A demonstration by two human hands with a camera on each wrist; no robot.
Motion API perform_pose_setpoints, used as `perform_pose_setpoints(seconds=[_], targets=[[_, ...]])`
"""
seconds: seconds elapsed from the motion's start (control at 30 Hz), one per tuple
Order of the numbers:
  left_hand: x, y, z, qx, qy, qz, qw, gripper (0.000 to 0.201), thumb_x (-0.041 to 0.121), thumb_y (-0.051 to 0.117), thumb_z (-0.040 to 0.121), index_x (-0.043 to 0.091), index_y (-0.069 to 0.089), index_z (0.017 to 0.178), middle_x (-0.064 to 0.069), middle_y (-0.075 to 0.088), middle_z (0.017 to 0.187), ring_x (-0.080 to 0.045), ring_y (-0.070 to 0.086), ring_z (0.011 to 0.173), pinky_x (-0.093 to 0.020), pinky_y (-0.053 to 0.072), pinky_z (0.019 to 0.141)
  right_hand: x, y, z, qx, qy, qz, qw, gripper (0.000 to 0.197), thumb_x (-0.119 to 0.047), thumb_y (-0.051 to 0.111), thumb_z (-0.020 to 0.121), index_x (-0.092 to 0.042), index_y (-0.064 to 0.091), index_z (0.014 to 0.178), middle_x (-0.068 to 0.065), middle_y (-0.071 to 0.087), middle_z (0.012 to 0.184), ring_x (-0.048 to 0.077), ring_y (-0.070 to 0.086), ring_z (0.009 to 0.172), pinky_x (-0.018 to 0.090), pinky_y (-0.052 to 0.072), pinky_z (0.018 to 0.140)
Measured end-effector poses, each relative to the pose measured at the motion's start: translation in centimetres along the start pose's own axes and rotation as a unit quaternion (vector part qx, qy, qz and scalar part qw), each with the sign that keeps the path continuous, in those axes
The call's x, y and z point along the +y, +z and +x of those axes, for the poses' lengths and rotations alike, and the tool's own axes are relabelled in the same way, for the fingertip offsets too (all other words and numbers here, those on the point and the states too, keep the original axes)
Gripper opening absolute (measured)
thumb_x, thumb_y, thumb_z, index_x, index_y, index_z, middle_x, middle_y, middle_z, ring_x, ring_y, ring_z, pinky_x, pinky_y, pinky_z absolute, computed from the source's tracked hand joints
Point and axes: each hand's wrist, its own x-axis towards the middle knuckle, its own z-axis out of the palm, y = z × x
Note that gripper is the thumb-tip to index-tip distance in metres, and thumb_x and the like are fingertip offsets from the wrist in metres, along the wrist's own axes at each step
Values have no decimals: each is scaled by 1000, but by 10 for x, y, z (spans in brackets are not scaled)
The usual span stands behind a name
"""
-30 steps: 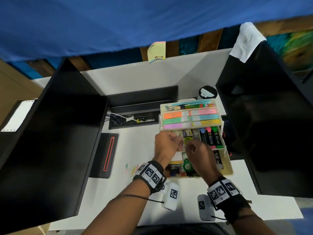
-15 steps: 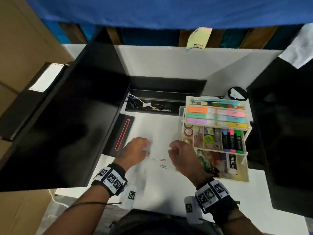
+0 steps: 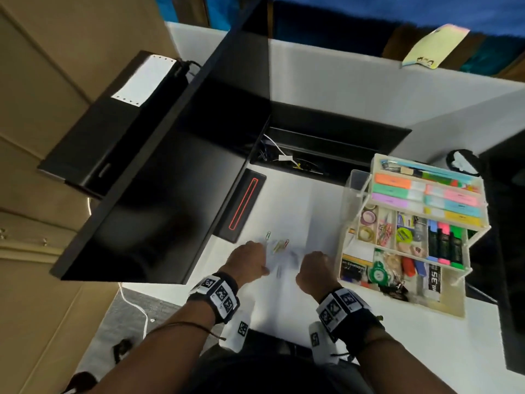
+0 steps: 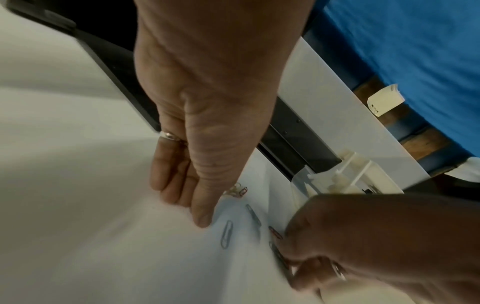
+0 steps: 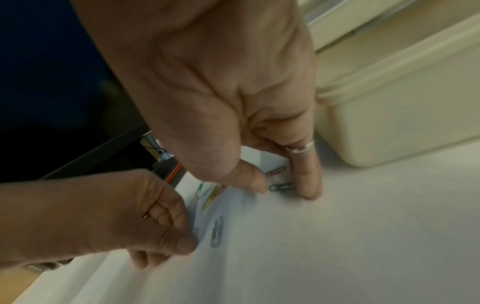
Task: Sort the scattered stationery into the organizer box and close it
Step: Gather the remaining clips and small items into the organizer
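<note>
Several coloured paper clips [image 3: 279, 245] lie scattered on the white desk, left of the open cream organizer box [image 3: 443, 309]. The box's tiers hold sticky notes, markers and small items. My left hand [image 3: 250, 261] has its fingertips down on the desk [image 4: 189, 205]. Its thumb sits beside a loose grey clip [image 4: 226, 236], and nothing shows between its fingers. My right hand [image 3: 314, 265] pinches a dark paper clip [image 5: 281, 186] on the desk between thumb [image 5: 249, 182] and a ringed finger [image 5: 307, 185]. A second clip [image 5: 276, 170] lies just behind it. The box wall [image 5: 402, 123] stands close to the right.
A large black monitor [image 3: 142, 209] overhangs the desk on the left, with a black slab with a red outline [image 3: 244, 206] at its foot. An open cable slot [image 3: 326, 149] lies behind the clips. Another black screen [image 3: 511, 251] stands right of the box.
Both hands have left the organizer box and come down to the desk left of it, among the loose clips. The head view has swung left. The right hand now pinches a clip.
</note>
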Motion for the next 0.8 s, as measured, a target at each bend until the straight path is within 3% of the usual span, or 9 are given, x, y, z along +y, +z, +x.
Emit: perform_pose_setpoints(seconds=[0.1, 0.2, 0.33, 0.4, 0.47, 0.53, 0.6, 0.73, 0.8], targets=[[6, 4, 8, 15, 42, 10, 999, 28, 33, 75, 90, 8, 72, 101, -14, 74, 104, -34, 71, 98, -41, 58, 81, -14, -2, 4, 26, -35, -15, 999, 25, -12, 58, 92, 1, 63, 113, 18, 60, 113, 34, 61, 104, 22, 37, 62], [5, 5, 14, 58, 73, 1, 996, 24, 34, 75, 91, 13, 70, 102, -9, 72, 107, -32, 68, 102, -39, 55, 83, -30, -8, 0, 28, -82, 35, 996, 18, -6, 79, 69, -3, 70, 85, 12, 61, 85, 30, 60, 71, 22, 42, 56], [1, 3, 17, 123, 98, -7, 988, 52, 36, 88, 79, 19, 57, 117, -2, 51, 120, -23, 51, 112, -40, 56, 84, -21, 0, 6, 147, -74, 131, 978, 30, 5, 57, 83, 0, 65, 111, 18, 60, 108, 36, 64, 93, 37, 53, 80], [-1, 1, 21, 107, 100, -12, 989, 70, 39, 91, 74, 20, 52, 129, -1, 45, 127, -23, 45, 114, -41, 57, 83, -17, -3, 2, 142, -73, 142, 977, 39, -2, 67, 83, 1, 58, 121, 17, 53, 114, 37, 61, 99, 39, 54, 84], [-1, 1, 24, 80, 101, -2, 992, 75, 38, 92, 74, 18, 50, 133, -1, 44, 130, -24, 44, 117, -44, 57, 84, -15, 1, 0, 117, -81, 101, 985, 63, -24, 81, 80, -2, 49, 129, 15, 46, 121, 34, 55, 106, 38, 53, 93], [1, 3, 27, 68, 100, -5, 993, 68, 31, 91, 76, 14, 53, 130, -3, 47, 130, -25, 47, 117, -45, 55, 87, -16, 5, 0, 95, -86, 92, 988, 81, -34, 89, 72, -3, 44, 132, 13, 40, 124, 33, 51, 108, 39, 52, 97], [2, 7, 29, 76, 100, -32, 992, 53, 24, 88, 80, 13, 58, 122, -5, 53, 124, -27, 55, 113, -46, 54, 88, -17, 11, 0, 97, -104, 90, 986, 83, -29, 92, 70, -4, 44, 133, 12, 39, 124, 32, 51, 109, 38, 52, 97], [4, 12, 31, 104, 106, -57, 987, 11, 13, 74, 87, 14, 65, 91, -5, 61, 95, -28, 64, 91, -37, 52, 73, -16, 16, 7, 141, -151, 130, 970, 52, -7, 84, 79, -4, 61, 125, 13, 50, 116, 33, 64, 94, 40, 58, 87], [6, 13, 30, 109, 108, -62, 986, 9, 9, 67, 89, 14, 65, 81, -4, 62, 86, -27, 64, 84, -34, 51, 68, -14, 16, 9, 161, -178, 142, 960, 32, -3, 79, 84, -6, 68, 114, 11, 53, 106, 30, 64, 79, 42, 61, 77]])
